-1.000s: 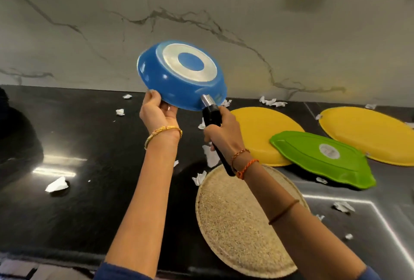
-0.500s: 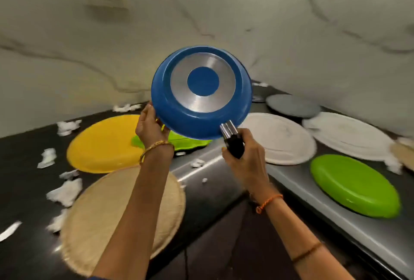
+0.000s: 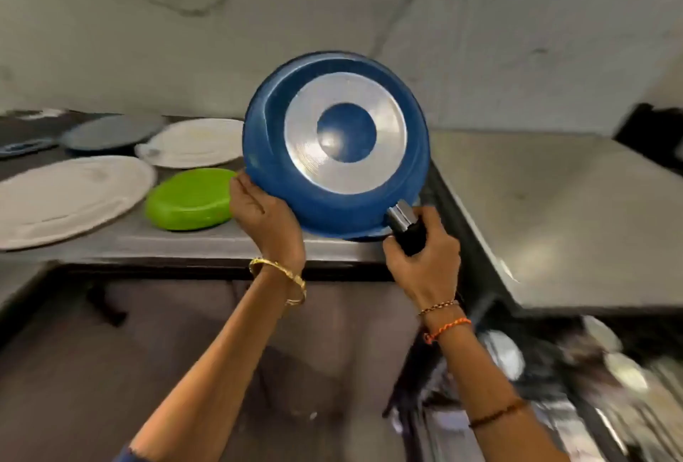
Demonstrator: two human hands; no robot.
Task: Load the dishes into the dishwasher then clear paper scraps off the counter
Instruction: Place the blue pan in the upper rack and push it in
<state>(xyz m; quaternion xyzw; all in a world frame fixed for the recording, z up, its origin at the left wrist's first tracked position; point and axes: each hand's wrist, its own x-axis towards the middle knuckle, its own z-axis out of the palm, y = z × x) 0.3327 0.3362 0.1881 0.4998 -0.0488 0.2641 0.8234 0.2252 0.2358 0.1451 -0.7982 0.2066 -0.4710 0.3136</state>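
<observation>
The pan is held up in the air at the middle of the view, tilted so its blue underside with the silver ring faces the camera, in front of the pale wall. Its black handle points to 5 o'clock. The right hand has its fingers clenched round that handle. The left hand grips the pan's rim at 8 o'clock, thumb on the blue side; its other fingers are hidden behind the pan.

At 9 o'clock of the pan, on the bench, lies a green dish, bottom up, just beside the left hand. Further out at 9 to 10 o'clock lie two white plates and a grey plate. At 3 o'clock a bare steel top stretches away. At 5 o'clock, low down, a blurred rack holds pale dishes.
</observation>
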